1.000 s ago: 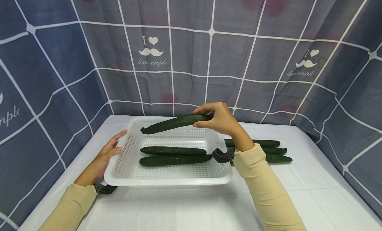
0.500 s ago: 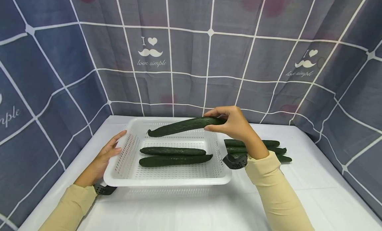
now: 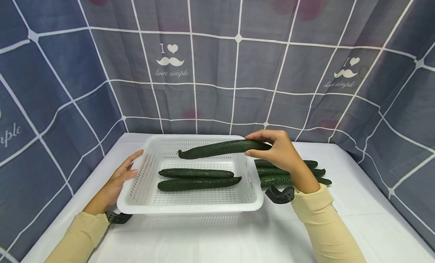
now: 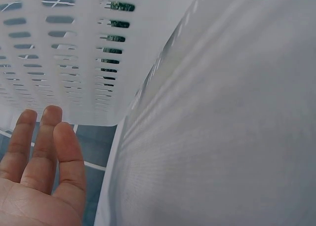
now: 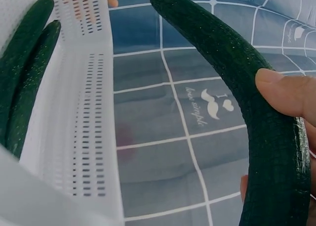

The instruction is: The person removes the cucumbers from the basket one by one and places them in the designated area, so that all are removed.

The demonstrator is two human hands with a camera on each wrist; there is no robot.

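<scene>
My right hand [image 3: 276,148] grips a long dark green cucumber [image 3: 217,148] near its right end, thumb on the near side and fingers behind. That cucumber hangs above the back right part of a white perforated basket [image 3: 190,209], its thin tip pointing left. In the right wrist view the thumb [image 5: 284,94] presses on its skin. Two more cucumbers, a back one [image 3: 196,173] and a front one [image 3: 198,184], lie side by side on the basket floor. At the basket's left wall is my left hand [image 3: 115,183], fingers extended; the left wrist view shows straight fingers [image 4: 69,152] beside the slotted wall.
Several cucumbers [image 3: 310,172] lie together on the white tablecloth [image 3: 360,202], just right of the basket and partly behind my right forearm. A blue-grey checked curtain [image 3: 217,66] encloses the table at the back and both sides.
The right hand has moved right and slightly down, carrying the cucumber along over the basket. The left hand, the basket and the cucumbers in it stay in place.
</scene>
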